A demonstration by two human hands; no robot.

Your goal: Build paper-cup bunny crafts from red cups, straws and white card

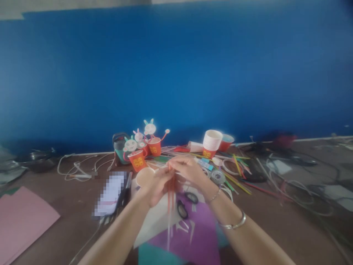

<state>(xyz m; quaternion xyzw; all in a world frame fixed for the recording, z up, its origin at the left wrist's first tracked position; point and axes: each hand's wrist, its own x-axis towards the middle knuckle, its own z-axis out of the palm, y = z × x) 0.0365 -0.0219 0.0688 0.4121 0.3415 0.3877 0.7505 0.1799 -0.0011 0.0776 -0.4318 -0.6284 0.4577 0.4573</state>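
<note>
My left hand [159,186] and my right hand [190,172] meet in the middle, fingertips pinched together at the top of some thin orange strips [171,198]. The strips hang straight down, with paler lengths below. Blur hides whether they are paper or another material. Beneath them, black-handled scissors [182,209] lie on purple paper [204,228] with several white scraps [183,226]. A paper cup [145,177], its pale round opening showing, sits just beyond my left hand. A tape roll [217,176] lies to the right of my right hand.
Orange cups with rabbit-faced figures [137,160] stand at the back left, near a stack of paper cups [212,140]. Coloured sticks [239,182] spread rightward. A phone [110,193] and pink paper [26,224] lie left. Cables [300,191] trail right; a blue wall [176,73] rises behind.
</note>
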